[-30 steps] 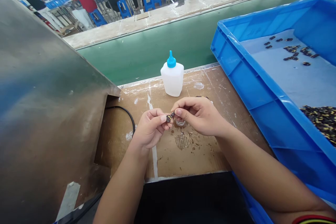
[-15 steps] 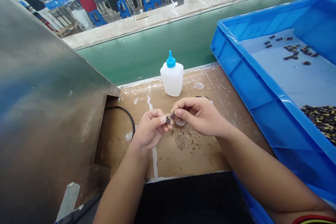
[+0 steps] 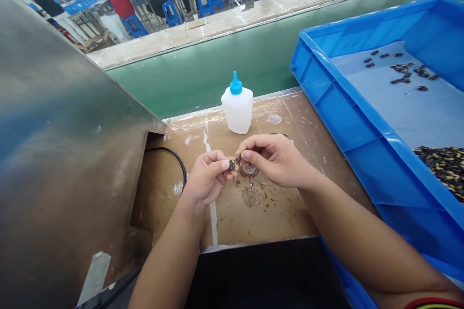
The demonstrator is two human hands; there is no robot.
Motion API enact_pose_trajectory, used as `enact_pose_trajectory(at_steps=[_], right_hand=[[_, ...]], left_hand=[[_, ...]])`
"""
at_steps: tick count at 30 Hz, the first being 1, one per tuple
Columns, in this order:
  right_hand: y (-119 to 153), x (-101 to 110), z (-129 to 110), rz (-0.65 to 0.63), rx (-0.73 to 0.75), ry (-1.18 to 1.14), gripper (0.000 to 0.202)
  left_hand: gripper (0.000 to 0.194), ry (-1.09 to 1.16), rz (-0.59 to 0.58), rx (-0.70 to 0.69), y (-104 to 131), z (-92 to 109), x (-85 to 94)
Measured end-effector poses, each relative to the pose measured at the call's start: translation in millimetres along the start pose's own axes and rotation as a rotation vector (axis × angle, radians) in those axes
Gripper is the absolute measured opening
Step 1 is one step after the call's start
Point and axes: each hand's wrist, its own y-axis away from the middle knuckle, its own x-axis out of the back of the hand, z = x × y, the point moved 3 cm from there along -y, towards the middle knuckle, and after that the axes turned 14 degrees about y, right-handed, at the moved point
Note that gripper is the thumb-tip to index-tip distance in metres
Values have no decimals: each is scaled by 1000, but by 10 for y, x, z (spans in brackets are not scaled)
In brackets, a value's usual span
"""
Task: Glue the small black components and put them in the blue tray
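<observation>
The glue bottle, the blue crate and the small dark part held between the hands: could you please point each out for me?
glue bottle (image 3: 237, 111), head view, on its white body.
blue crate (image 3: 335, 101), head view, on its near left wall.
small dark part (image 3: 234, 161), head view, on the bit showing between both hands' fingertips.

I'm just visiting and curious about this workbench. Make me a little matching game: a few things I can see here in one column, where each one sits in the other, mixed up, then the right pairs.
Things:
1. white bottle
2. small dark part
3. blue crate
4. black cable

Places:
A. pinched between the fingertips of the left hand and the right hand
B. standing upright on the cardboard mat, beyond the hands
C. curving out from under the metal sheet, left of the hands
D. to the right of the hands, with loose dark pieces inside

Pairs: 1-B, 2-A, 3-D, 4-C
</observation>
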Motion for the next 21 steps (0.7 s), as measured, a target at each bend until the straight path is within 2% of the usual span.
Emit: enact_pose_trajectory(at_steps=[11, 16, 18, 21], right_hand=[[3, 6, 36, 11, -10, 30, 23], [2, 301, 75, 248, -26, 63, 28], [4, 396, 73, 265, -32, 73, 30], [13, 428, 56, 212, -15, 72, 28]], left_hand=[[36, -21, 42, 20, 0, 9, -14], [36, -1, 86, -62, 19, 154, 53], [36, 21, 114, -120, 23, 210, 91], [34, 59, 140, -149, 20, 226, 124]])
